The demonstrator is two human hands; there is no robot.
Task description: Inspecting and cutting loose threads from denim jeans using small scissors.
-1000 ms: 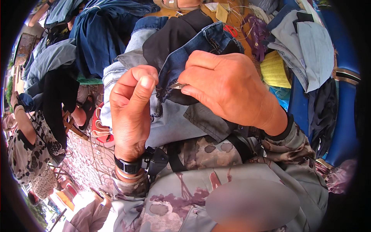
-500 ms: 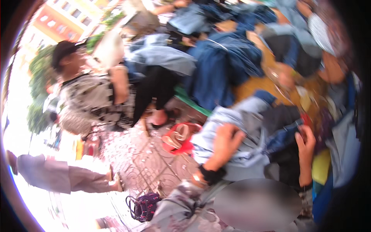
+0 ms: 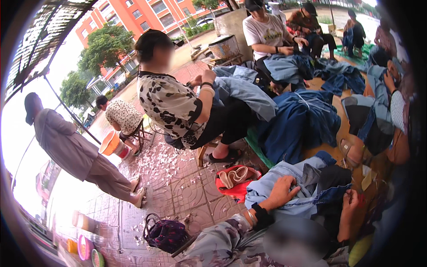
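A light-blue denim garment [image 3: 262,187] lies bunched across my lap, with a darker blue edge and a dark grey part at its right. My left hand [image 3: 282,191], with a black band at the wrist, rests on the light denim, fingers stretched out. At the garment's right edge is my right hand [image 3: 349,209], its fingers curled and the fingertips pressed together. Anything small between those fingertips is too fine to make out. A blurred oval covers part of my lap below the garment.
Dark-blue denim tied in a bundle [image 3: 302,120] lies ahead. A red bag [image 3: 238,181] and a dark purple handbag [image 3: 165,233] sit on the paving. Several seated people handle denim around me, one in a patterned shirt [image 3: 171,102] nearby. Another person [image 3: 73,138] stands at the left.
The view has turned and steadied, bringing more of the street into sight. My right fingers, apart before, have come together. My left hand still rests on the denim.
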